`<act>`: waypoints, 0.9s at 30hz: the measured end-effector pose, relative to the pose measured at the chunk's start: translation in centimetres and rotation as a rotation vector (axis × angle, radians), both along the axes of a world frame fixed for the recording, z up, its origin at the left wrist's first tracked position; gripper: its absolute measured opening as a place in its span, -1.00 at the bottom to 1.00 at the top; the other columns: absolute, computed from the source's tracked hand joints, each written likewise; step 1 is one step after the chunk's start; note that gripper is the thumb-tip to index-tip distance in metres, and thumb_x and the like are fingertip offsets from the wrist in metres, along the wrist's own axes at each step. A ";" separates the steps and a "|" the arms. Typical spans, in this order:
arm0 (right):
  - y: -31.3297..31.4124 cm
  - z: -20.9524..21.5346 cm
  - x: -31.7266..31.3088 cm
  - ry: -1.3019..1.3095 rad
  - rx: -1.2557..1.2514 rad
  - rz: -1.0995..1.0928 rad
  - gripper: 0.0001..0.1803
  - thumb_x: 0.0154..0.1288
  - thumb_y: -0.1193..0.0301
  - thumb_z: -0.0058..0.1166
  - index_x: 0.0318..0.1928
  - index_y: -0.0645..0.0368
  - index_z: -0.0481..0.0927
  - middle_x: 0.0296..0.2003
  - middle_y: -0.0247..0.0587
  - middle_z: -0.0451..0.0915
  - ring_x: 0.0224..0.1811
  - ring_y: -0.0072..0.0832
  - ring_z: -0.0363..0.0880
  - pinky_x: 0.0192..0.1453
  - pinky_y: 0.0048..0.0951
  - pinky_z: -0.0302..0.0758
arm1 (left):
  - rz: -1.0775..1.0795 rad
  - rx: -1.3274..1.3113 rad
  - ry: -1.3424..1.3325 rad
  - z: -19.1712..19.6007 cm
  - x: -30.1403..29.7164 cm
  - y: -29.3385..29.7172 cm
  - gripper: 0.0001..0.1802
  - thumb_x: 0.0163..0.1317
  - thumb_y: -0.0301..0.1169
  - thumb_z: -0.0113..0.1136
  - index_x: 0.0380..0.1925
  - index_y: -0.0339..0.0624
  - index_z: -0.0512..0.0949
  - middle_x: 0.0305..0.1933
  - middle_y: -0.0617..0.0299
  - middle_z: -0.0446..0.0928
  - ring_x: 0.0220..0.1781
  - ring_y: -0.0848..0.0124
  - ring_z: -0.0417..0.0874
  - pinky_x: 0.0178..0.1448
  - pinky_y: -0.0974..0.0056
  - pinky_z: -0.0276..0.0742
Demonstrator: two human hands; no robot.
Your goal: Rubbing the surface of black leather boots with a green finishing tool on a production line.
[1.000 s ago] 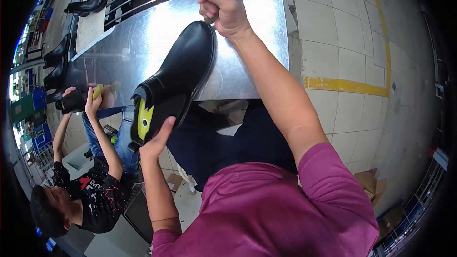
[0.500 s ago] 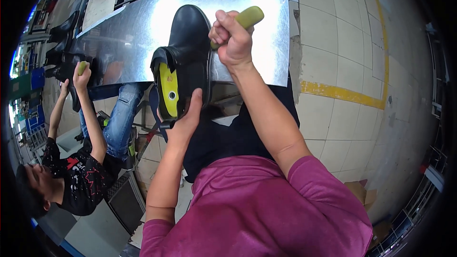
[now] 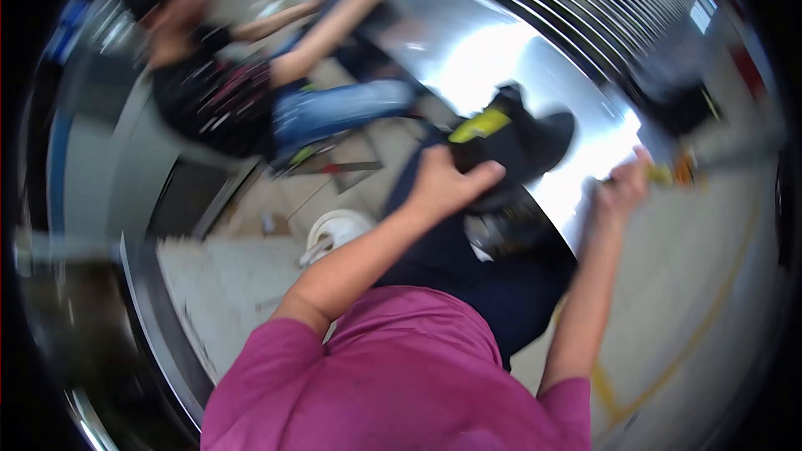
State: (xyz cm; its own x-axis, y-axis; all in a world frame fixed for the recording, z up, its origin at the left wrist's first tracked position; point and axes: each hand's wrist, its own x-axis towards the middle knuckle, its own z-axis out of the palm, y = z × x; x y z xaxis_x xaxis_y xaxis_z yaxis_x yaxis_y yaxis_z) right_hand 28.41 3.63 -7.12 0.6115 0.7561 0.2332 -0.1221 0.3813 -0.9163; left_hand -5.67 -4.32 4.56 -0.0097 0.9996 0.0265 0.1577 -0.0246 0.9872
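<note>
Nearest, my left hand (image 3: 447,184) curls shut around the black boot (image 3: 522,146) with its yellow tag, held over my lap just before the curved edge of the shiny metal table (image 3: 484,67). Right hand (image 3: 622,188), arm stretched out, is fisted on a blurred yellow-handled tool (image 3: 664,174) at the table's rim; tiled floor (image 3: 710,284) lies open beside it. Farther off, a seated person (image 3: 217,92) reaches onto the table.
</note>
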 end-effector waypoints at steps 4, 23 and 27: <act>2.2 2.8 -3.9 -0.044 -0.026 -0.004 -0.84 0.49 0.33 0.20 -0.11 0.14 0.70 -0.60 -0.62 0.28 -0.61 -0.77 0.16 -0.52 -0.60 0.13 | 0.225 -0.026 -0.102 1.2 -8.0 -6.6 -0.55 0.11 -0.22 0.49 -0.12 -0.36 0.70 -0.17 0.13 0.75 -0.09 0.37 0.73 0.10 0.20 0.62; 3.1 2.4 -0.1 -0.627 -0.182 -0.103 -0.52 0.51 0.15 0.21 0.11 0.38 0.69 -0.05 0.02 0.75 -0.06 -0.33 0.71 0.07 -0.35 0.63 | 1.921 0.541 0.872 28.0 -38.9 -47.6 -0.42 -0.01 -0.24 0.61 -0.09 -0.47 0.68 -0.09 0.03 0.76 -0.19 0.23 0.76 0.00 0.20 0.62; 1.2 3.1 1.1 -0.106 -0.280 0.019 -0.55 0.58 0.13 0.09 0.11 0.29 0.68 -0.06 -0.11 0.72 -0.17 -0.39 0.65 -0.08 -0.38 0.62 | 1.823 -0.488 1.108 26.3 -49.5 -51.3 -0.48 0.01 -0.13 0.57 -0.13 -0.31 0.76 -0.11 -0.08 0.76 -0.14 0.15 0.76 0.09 0.11 0.66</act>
